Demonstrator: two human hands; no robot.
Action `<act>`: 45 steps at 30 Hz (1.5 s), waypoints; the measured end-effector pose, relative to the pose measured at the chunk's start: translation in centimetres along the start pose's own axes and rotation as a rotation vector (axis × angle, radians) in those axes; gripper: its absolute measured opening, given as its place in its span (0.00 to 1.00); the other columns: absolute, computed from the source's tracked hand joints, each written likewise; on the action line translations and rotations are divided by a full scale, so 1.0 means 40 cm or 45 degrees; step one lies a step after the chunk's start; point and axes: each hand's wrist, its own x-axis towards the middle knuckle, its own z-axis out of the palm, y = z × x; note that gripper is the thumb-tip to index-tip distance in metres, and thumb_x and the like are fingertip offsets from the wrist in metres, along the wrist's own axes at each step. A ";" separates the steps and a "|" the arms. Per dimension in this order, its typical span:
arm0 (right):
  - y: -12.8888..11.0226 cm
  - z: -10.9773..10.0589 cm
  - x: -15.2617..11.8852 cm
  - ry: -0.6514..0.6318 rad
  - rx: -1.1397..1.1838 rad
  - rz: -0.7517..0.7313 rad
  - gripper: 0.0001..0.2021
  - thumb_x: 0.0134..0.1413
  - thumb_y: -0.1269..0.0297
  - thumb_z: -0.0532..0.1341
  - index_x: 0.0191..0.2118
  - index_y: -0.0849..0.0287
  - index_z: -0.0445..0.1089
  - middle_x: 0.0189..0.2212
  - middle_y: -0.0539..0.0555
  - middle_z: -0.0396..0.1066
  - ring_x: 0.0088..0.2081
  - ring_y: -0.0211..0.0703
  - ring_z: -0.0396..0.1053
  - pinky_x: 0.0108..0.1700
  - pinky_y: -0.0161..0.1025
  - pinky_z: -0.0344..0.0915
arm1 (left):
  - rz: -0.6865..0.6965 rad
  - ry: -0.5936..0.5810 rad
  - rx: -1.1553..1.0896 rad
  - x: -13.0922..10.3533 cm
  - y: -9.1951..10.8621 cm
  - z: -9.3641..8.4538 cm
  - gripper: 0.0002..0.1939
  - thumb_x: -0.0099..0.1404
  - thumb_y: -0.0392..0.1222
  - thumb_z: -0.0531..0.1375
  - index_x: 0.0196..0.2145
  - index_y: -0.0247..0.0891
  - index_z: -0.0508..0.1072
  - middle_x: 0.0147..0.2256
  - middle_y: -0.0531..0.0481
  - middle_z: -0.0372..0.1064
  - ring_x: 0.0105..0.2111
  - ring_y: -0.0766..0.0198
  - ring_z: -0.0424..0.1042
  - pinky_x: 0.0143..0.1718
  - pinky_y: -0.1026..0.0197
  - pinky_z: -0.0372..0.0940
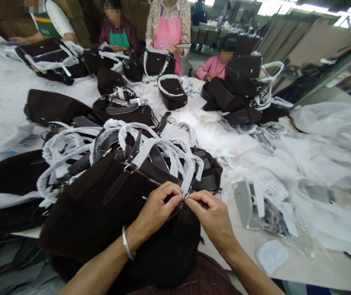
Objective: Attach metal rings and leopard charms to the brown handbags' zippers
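Observation:
A large dark brown handbag (pixel 101 213) leans toward me, with its near end over my lap. White wrapping covers its handle (pixel 189 170). Where that handle meets the bag's right side, my left hand (pixel 160 205) and my right hand (pixel 214 215) meet fingertip to fingertip. Both pinch a small shiny metal fitting (pixel 185 197), whose exact shape I cannot make out. A short row of metal links, perhaps a chain, shows just below the left fingers. A silver bangle (pixel 127 243) circles my left wrist.
More brown handbags (pixel 123 108) with wrapped handles crowd the table ahead and left. To the right lie a clear plastic bag of small parts (pixel 267 209), a whitish rounded block (pixel 272 256) and loose white wrapping sheets (pixel 323 159). Several people work across the table.

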 end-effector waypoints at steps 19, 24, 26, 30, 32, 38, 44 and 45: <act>-0.052 -0.019 0.078 -0.368 0.088 0.069 0.12 0.51 0.68 0.65 0.43 0.55 0.70 0.26 0.46 0.76 0.29 0.38 0.72 0.35 0.35 0.65 | 0.002 0.154 -0.018 0.005 -0.018 -0.008 0.05 0.65 0.37 0.62 0.36 0.40 0.80 0.31 0.51 0.72 0.33 0.65 0.71 0.37 0.64 0.63; -0.051 -0.020 0.085 -0.408 0.139 0.138 0.09 0.50 0.67 0.66 0.39 0.56 0.71 0.26 0.46 0.75 0.29 0.37 0.72 0.33 0.33 0.64 | -0.010 0.090 -0.038 0.011 -0.009 -0.018 0.05 0.65 0.37 0.62 0.32 0.37 0.78 0.30 0.52 0.69 0.32 0.66 0.70 0.37 0.65 0.61; -0.049 -0.024 0.087 -0.422 0.128 0.169 0.09 0.50 0.66 0.67 0.39 0.56 0.72 0.26 0.46 0.74 0.28 0.36 0.70 0.32 0.33 0.63 | -0.016 0.090 -0.027 0.010 -0.009 -0.020 0.05 0.64 0.37 0.62 0.31 0.36 0.77 0.30 0.52 0.69 0.32 0.67 0.69 0.36 0.65 0.61; -0.054 -0.030 0.088 -0.360 -0.010 0.074 0.05 0.50 0.63 0.67 0.34 0.57 0.76 0.29 0.49 0.74 0.28 0.36 0.67 0.31 0.33 0.62 | -0.010 0.201 -0.014 0.006 -0.013 -0.022 0.06 0.65 0.38 0.62 0.30 0.37 0.76 0.29 0.54 0.69 0.31 0.68 0.69 0.36 0.67 0.61; -0.062 -0.027 0.085 -0.280 -0.055 -0.033 0.05 0.50 0.63 0.68 0.32 0.57 0.77 0.38 0.52 0.74 0.28 0.34 0.65 0.32 0.33 0.62 | 0.015 0.249 -0.039 0.005 -0.012 -0.024 0.05 0.65 0.38 0.62 0.31 0.38 0.76 0.30 0.54 0.70 0.32 0.68 0.69 0.37 0.67 0.61; -0.082 -0.007 0.069 -0.424 0.188 0.289 0.06 0.50 0.62 0.67 0.30 0.59 0.76 0.17 0.45 0.67 0.17 0.30 0.57 0.19 0.29 0.53 | 0.060 0.254 -0.094 0.001 0.003 -0.031 0.04 0.64 0.38 0.64 0.31 0.39 0.78 0.30 0.54 0.71 0.32 0.68 0.70 0.37 0.67 0.62; -0.075 -0.019 0.060 -0.392 0.619 0.487 0.14 0.48 0.56 0.70 0.35 0.63 0.76 0.22 0.52 0.76 0.21 0.36 0.71 0.23 0.30 0.69 | -0.089 0.166 -0.259 -0.003 0.002 -0.033 0.06 0.65 0.42 0.62 0.33 0.38 0.78 0.30 0.54 0.72 0.30 0.69 0.69 0.34 0.68 0.62; -0.073 -0.020 0.059 -0.366 0.679 0.490 0.15 0.47 0.56 0.71 0.36 0.63 0.76 0.26 0.54 0.77 0.24 0.39 0.74 0.27 0.33 0.73 | -0.117 0.137 -0.287 -0.003 0.002 -0.033 0.08 0.66 0.43 0.61 0.33 0.38 0.77 0.29 0.55 0.71 0.29 0.70 0.68 0.33 0.68 0.62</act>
